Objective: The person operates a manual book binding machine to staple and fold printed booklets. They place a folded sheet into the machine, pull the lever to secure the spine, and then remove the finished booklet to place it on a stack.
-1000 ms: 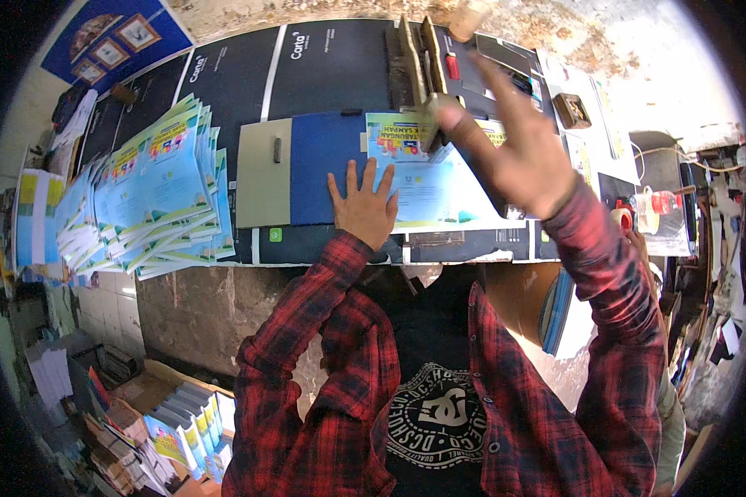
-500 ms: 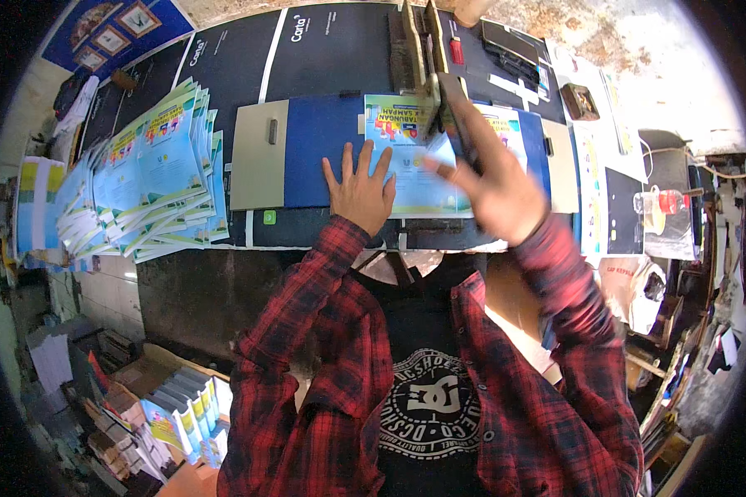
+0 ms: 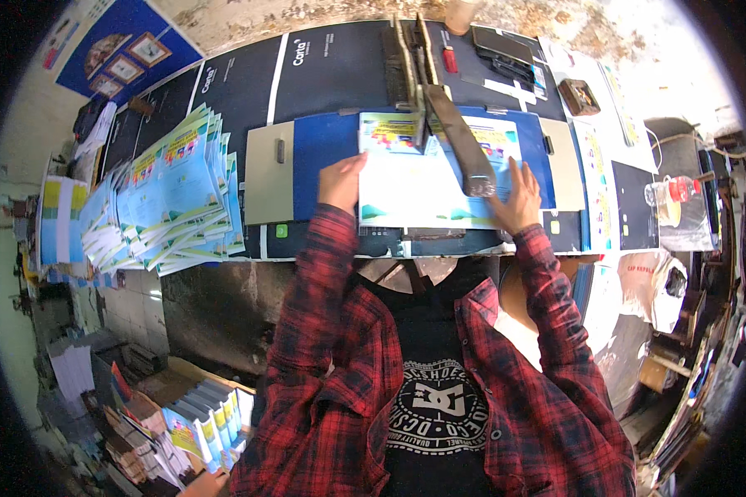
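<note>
An open printed sheet [image 3: 406, 195], blue and white with colourful artwork, lies on a blue board [image 3: 323, 132]. Over its middle reaches the long dark lever [image 3: 464, 149] of a stapler-like bench tool with a metal frame [image 3: 414, 58] behind. My left hand [image 3: 342, 182] is at the sheet's left edge, fingers pressed together on it. At the right edge is my right hand [image 3: 520, 197], fingers apart and holding nothing, its thumb near the lever's lower end. Whether more sheets lie under the top one is hidden.
Left on the table is a loose, fanned heap of printed sheets [image 3: 174, 186], with a bundled stack [image 3: 62, 219] beyond. At the back right are a red-handled tool [image 3: 449, 58], a dark box [image 3: 503, 54] and a small brown block [image 3: 578, 97]. A red-capped plastic jar [image 3: 671, 192] stands far right.
My right hand has let go of the lever and moved down to the sheet's right edge. My left hand, earlier flat on the board and sheet, has shifted to its left edge.
</note>
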